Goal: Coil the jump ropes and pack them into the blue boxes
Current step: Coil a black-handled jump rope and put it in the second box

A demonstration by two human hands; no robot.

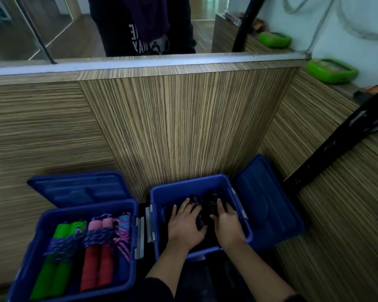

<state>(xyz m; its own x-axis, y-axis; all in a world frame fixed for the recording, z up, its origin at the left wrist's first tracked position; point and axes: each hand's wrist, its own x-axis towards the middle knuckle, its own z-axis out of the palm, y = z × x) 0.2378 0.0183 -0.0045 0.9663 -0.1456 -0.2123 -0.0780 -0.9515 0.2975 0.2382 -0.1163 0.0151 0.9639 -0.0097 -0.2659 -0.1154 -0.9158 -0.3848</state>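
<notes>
Two blue boxes stand side by side on the floor. The left box (42,227) holds coiled jump ropes: a green-handled pair (59,258), a red and pink-handled pair (98,258) and a blue-handled one (124,223), each bound with braided cord. Both my hands reach into the right box (205,184). My left hand (184,223) and my right hand (226,222) lie with fingers spread on a dark, black jump rope bundle (207,205) at the box bottom. The dimness hides the bundle's shape.
Each box's blue lid is off: one lid (79,188) lies behind the left box, the other lid (268,205) leans to the right. Striped wooden panels wall in the corner. Two green objects (332,70) sit on the ledge; a mirror above reflects a person.
</notes>
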